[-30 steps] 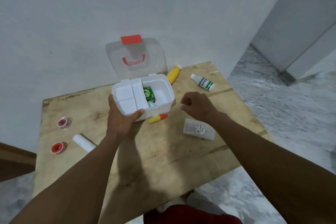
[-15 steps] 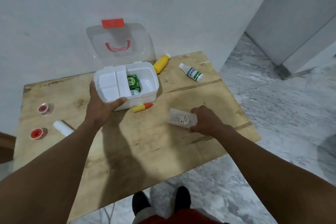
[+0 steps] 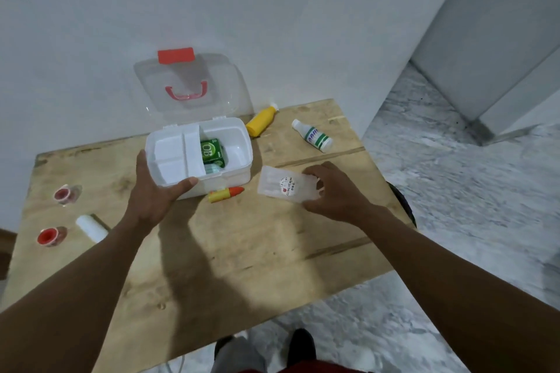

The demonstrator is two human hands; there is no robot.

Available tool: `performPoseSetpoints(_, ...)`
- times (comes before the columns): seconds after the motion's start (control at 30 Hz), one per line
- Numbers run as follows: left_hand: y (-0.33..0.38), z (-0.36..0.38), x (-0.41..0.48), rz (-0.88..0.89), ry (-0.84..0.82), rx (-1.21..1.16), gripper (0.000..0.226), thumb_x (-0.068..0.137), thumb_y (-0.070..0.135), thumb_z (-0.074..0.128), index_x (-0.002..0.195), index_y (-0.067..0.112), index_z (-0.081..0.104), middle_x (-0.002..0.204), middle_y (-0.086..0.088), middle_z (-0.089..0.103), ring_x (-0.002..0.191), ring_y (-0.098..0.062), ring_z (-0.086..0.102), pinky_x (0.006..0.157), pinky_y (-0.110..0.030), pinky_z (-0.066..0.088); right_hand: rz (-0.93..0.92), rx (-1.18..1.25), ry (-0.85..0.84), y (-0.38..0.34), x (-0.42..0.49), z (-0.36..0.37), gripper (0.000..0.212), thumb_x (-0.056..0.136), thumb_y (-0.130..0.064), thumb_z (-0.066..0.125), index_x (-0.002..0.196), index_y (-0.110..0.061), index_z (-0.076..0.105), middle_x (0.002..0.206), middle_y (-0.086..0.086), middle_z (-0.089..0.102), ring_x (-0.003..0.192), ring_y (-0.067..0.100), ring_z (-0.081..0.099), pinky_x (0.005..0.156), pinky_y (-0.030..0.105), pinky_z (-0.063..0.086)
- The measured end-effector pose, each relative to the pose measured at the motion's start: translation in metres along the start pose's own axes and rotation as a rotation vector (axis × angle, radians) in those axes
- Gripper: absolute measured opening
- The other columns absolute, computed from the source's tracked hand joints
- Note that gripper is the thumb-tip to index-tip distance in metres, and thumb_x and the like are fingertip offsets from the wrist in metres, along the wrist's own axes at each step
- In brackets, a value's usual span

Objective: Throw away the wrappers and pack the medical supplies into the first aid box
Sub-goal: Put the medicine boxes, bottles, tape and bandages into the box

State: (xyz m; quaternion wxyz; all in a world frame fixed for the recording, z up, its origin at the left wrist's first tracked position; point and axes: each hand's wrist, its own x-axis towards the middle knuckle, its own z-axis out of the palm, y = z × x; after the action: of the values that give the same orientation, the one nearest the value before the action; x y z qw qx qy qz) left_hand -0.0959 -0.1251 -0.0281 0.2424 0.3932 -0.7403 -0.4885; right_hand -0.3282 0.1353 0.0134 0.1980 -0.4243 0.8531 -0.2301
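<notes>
- First aid box (image 3: pixel 225 183) sits open on the desk (image 3: pixel 230 251), lid up. Left hand (image 3: pixel 151 194) fingers wrap its near-left corner, steadying it.
- Right hand (image 3: pixel 336 194) fingers curl round a clear plastic case (image 3: pixel 285 188), just right of the box. Step: packing; the case likely goes into the right compartment next.
- Green pack (image 3: pixel 212 151) takes part of that compartment, so the case probably needs angling.
- Unpacked: yellow bottle (image 3: pixel 260 122) and white bottle (image 3: pixel 315 138) behind, white roll (image 3: pixel 91 227) left, orange-tipped tube (image 3: pixel 225 194) against box front, red cups (image 3: pixel 63 193) far left.
</notes>
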Motion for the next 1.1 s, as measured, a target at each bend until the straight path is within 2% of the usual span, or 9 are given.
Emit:
performPoseSetpoints(0.07,0.005,0.0,-0.001,-0.022,-0.014,-0.022,0.103,0.059,0.045,0.086,0.143,0.027,0.027,0.136,0.006,0.045,0.122,-0.017,0.047,0.1,-0.046,0.046,-0.036,0.011,0.062,-0.013,0.007,-0.011,0.059,0.069,-0.018,0.085,0.123,-0.009,0.063,0.107,0.0,0.055,0.087,0.014,0.057,0.067,0.006,0.043)
performPoseSetpoints(0.2,0.01,-0.003,-0.001,-0.023,-0.019,-0.046,0.107,0.052,0.055,0.081,0.141,0.031,0.026,0.131,0.011,0.048,0.118,-0.015,0.05,0.099,-0.047,0.046,-0.088,0.015,0.156,-0.041,0.026,-0.022,0.047,0.068,-0.019,0.084,0.11,-0.005,0.068,0.095,0.001,0.064,0.084,0.017,0.06,0.067,0.022,0.049)
performPoseSetpoints(0.27,0.011,-0.005,0.0,-0.01,-0.019,-0.06,0.107,0.052,0.055,0.081,0.14,0.03,0.026,0.129,0.012,0.048,0.117,-0.014,0.05,0.098,-0.045,0.047,-0.104,-0.056,0.201,-0.056,0.035,-0.022,0.05,0.065,-0.02,0.085,0.107,0.0,0.069,0.093,0.01,0.064,0.091,0.021,0.057,0.07,0.025,0.045)
performPoseSetpoints(0.37,0.011,-0.005,0.003,0.007,-0.02,-0.071,0.104,0.055,0.049,0.084,0.14,0.03,0.027,0.129,0.014,0.048,0.117,-0.013,0.05,0.092,-0.037,0.045,-0.08,-0.153,0.212,-0.076,0.055,-0.014,0.043,0.062,-0.011,0.085,0.095,0.009,0.068,0.081,0.021,0.062,0.086,0.036,0.06,0.07,0.036,0.048)
performPoseSetpoints(0.5,0.007,-0.005,0.005,0.028,-0.004,-0.097,0.098,0.058,0.041,0.085,0.138,0.031,0.029,0.128,0.014,0.051,0.114,-0.011,0.052,0.085,-0.026,0.044,0.003,-0.225,0.071,-0.107,0.084,-0.006,0.042,0.064,-0.043,0.061,0.09,-0.011,0.056,0.095,0.01,0.053,0.095,0.031,0.055,0.078,0.037,0.048)
performPoseSetpoints(0.6,0.006,-0.006,0.004,0.035,0.0,-0.112,0.098,0.058,0.039,0.086,0.138,0.031,0.03,0.125,0.017,0.053,0.105,0.0,0.054,0.074,-0.012,0.041,0.01,-0.298,-0.032,-0.122,0.104,0.002,0.045,0.074,-0.03,0.071,0.11,-0.005,0.059,0.12,0.015,0.05,0.108,0.032,0.055,0.089,0.035,0.048)
performPoseSetpoints(0.73,0.01,-0.006,0.005,0.049,-0.002,-0.157,0.095,0.061,0.031,0.087,0.138,0.029,0.031,0.122,0.023,0.053,0.103,0.02,0.05,0.07,-0.001,0.042,-0.047,-0.373,-0.107,-0.13,0.135,0.01,0.047,0.08,-0.023,0.07,0.121,-0.004,0.058,0.122,0.016,0.051,0.119,0.027,0.048,0.094,0.033,0.043)
performPoseSetpoints(0.87,0.008,-0.008,0.006,0.06,-0.001,-0.164,0.094,0.064,0.03,0.089,0.138,0.032,0.032,0.125,0.026,0.052,0.113,0.008,0.052,0.08,-0.011,0.048,-0.102,-0.386,-0.176,-0.136,0.153,0.02,0.049,0.084,-0.024,0.07,0.126,-0.003,0.056,0.128,0.016,0.054,0.125,0.027,0.045,0.099,0.032,0.042)
performPoseSetpoints(1.1,0.01,-0.007,0.007,0.03,0.028,-0.177,0.096,0.066,0.024,0.089,0.141,0.033,0.03,0.125,0.031,0.049,0.113,0.011,0.05,0.079,-0.004,0.045,-0.151,-0.392,-0.205,-0.135,0.172,0.036,0.044,0.083,-0.022,0.073,0.119,-0.002,0.057,0.124,0.017,0.058,0.118,0.029,0.052,0.09,0.031,0.042)
